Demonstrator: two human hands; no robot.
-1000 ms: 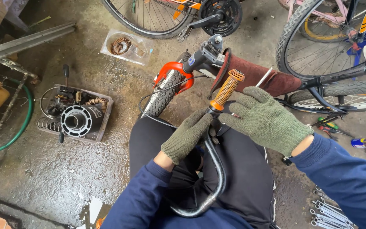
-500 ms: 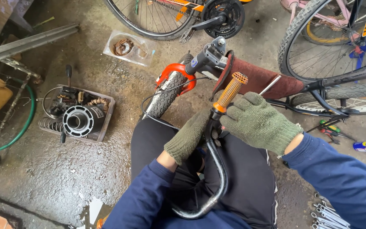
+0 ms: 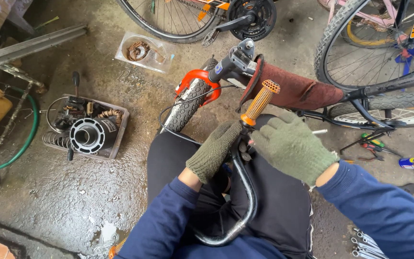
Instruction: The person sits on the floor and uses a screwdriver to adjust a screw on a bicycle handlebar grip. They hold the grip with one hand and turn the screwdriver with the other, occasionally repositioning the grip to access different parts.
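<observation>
Gloved hands worked on a curved black metal handlebar (image 3: 250, 192) with an orange rubber grip (image 3: 259, 102), over a wet concrete floor (image 3: 73, 192).

My left hand (image 3: 215, 149), in a green knitted glove, was wrapped around the bar just below the grip, holding it. My right hand (image 3: 293, 146), gloved the same, lay over the bar beside it, fingers loosely spread; I could not tell whether it gripped anything. The bar rose from my lap, grip end tilted away. Beyond it stood a small knobbly bicycle wheel under an orange fork (image 3: 195, 81). A grey tray of metal parts (image 3: 85, 127) sat well apart to the left.
</observation>
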